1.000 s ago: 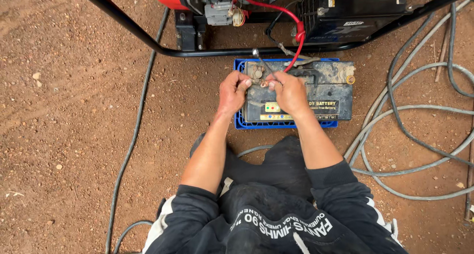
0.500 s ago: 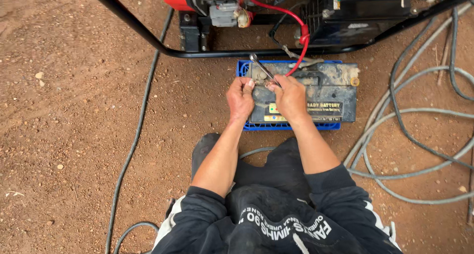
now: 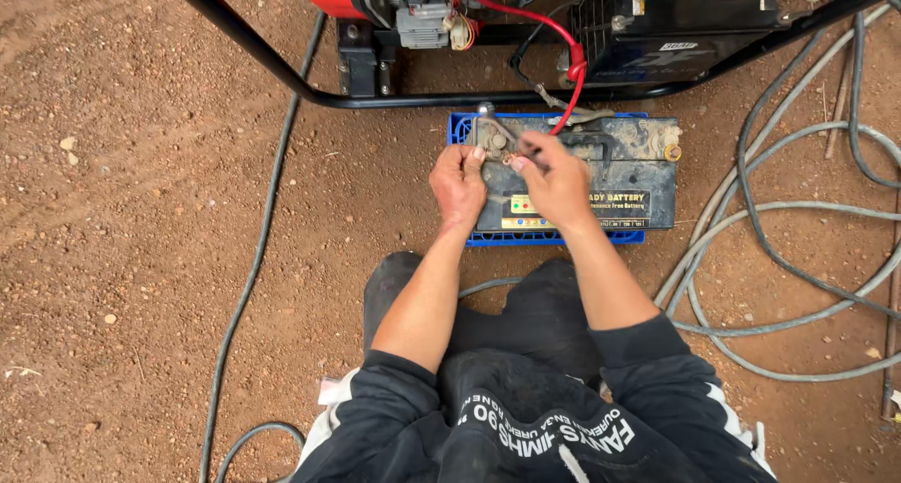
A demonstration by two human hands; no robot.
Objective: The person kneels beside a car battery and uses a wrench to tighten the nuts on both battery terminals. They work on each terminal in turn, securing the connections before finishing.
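1. Left hand (image 3: 457,184): grip pinched on the terminal clamp (image 3: 492,141) at the battery's 10 o'clock corner.
2. Right hand (image 3: 556,181): grip closed on a thin metal tool (image 3: 500,126) angled toward 11 o'clock, its tip at the same clamp.
3. Battery (image 3: 610,178): dusty, dark, rectangular; sits on a blue plastic crate (image 3: 554,238), at 12 o'clock from the person's knees.
4. Red cable (image 3: 549,25): drops from the machine to the battery top.
5. Generator frame (image 3: 394,98): black tubing at 12 o'clock of the battery.
6. Grey hoses (image 3: 770,258): looped on the dirt ground (image 3: 141,211) at 3 o'clock.
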